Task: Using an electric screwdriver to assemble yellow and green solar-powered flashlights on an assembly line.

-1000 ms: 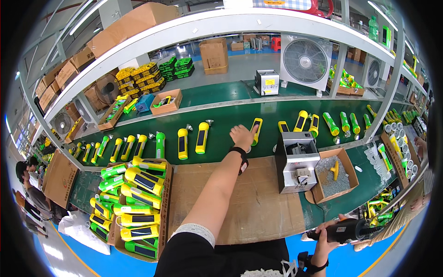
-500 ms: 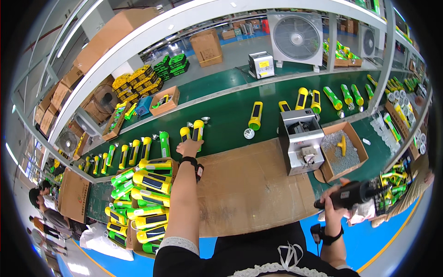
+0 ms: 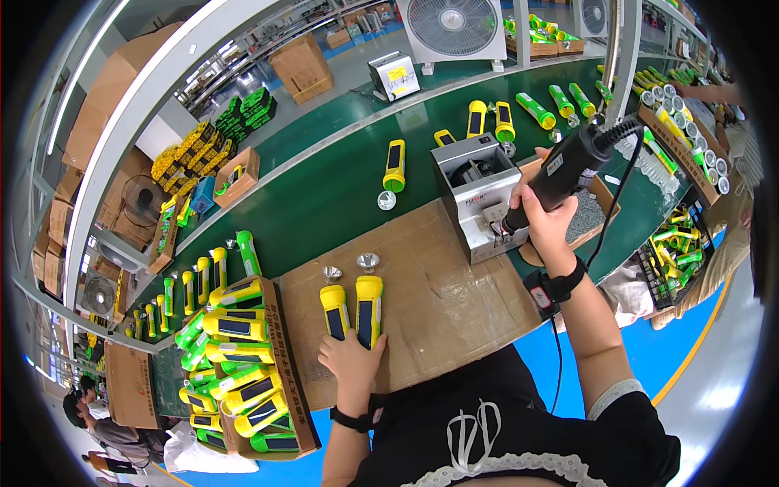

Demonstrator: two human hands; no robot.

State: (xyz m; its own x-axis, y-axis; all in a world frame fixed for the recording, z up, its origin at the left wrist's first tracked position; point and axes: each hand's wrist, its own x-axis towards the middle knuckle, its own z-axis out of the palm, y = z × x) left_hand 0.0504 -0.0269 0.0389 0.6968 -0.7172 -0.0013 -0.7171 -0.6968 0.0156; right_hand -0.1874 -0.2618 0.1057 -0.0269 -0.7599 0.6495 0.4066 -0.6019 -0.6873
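Two yellow flashlights, a shorter one (image 3: pixel 333 307) and a longer one (image 3: pixel 369 304), lie side by side on the cardboard sheet (image 3: pixel 422 304), each with a dark panel. My left hand (image 3: pixel 353 365) is closed over their near ends. Silvery reflector cups, one (image 3: pixel 333 273) beyond the shorter flashlight and another (image 3: pixel 367 261) beyond the longer, sit at their wide heads. In my right hand (image 3: pixel 545 219) is a black corded electric screwdriver (image 3: pixel 564 172), held tilted. Its tip is at the front of a grey metal screw-feeding machine (image 3: pixel 479 203); whether it touches a screw cannot be made out.
At left, an open carton (image 3: pixel 294 381) is heaped with yellow and green flashlights. More flashlights, one yellow (image 3: pixel 394 166), lie along the green belt (image 3: pixel 324 227). A carton of small grey pieces (image 3: pixel 596 215) stands behind the screwdriver, whose cable (image 3: pixel 621 207) hangs down at right.
My left hand has brought two yellow flashlights from the belt onto the cardboard near me. My right hand has raised the screwdriver from the lower right to the machine. The view has shifted right.
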